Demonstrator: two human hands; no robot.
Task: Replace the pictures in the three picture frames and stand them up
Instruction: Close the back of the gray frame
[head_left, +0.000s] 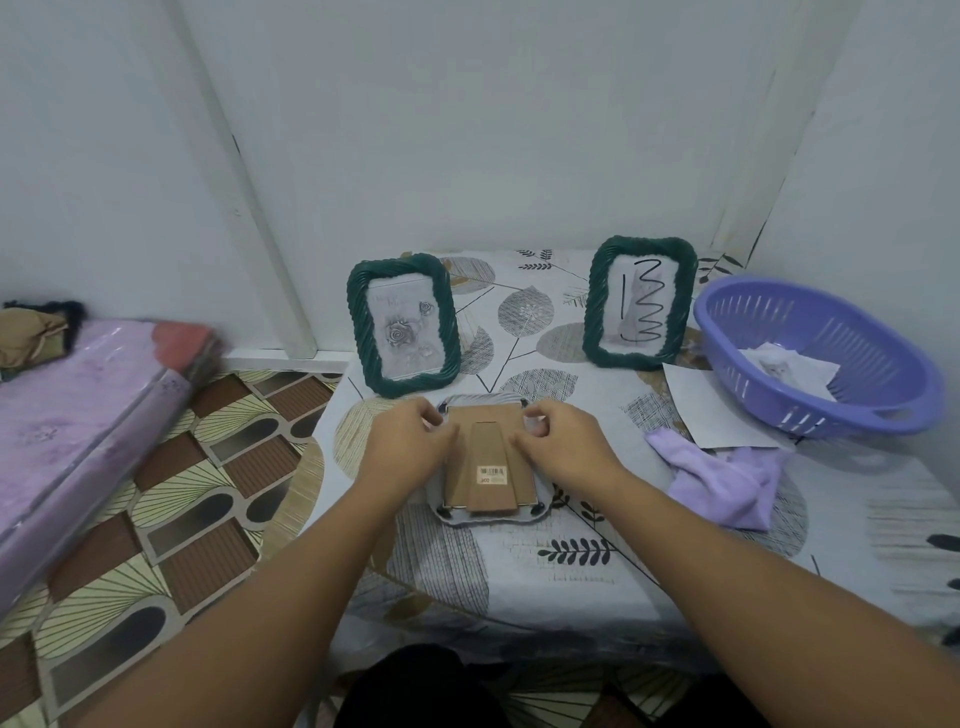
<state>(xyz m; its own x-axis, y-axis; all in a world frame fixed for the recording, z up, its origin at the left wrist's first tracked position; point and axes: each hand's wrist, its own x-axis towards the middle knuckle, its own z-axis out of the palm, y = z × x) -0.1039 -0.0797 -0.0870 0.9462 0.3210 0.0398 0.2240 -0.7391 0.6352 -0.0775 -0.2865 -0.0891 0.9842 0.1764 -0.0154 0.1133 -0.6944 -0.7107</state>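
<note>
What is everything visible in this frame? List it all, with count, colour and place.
standing frames: 2, dark green, back of table, the other to its right
face-down frame: 1, brown backing up, table centre
basket: 1, purple, table right, papers inside
paper sheet: 1, white, beside basket
cloth: 1, lilac, right of face-down frame
tablecloth: 1, leaf print
mattress: 1, pink, on floor at left
left hand: fingers curled at backing's upper left corner
right hand: fingers curled at upper right corner
</note>
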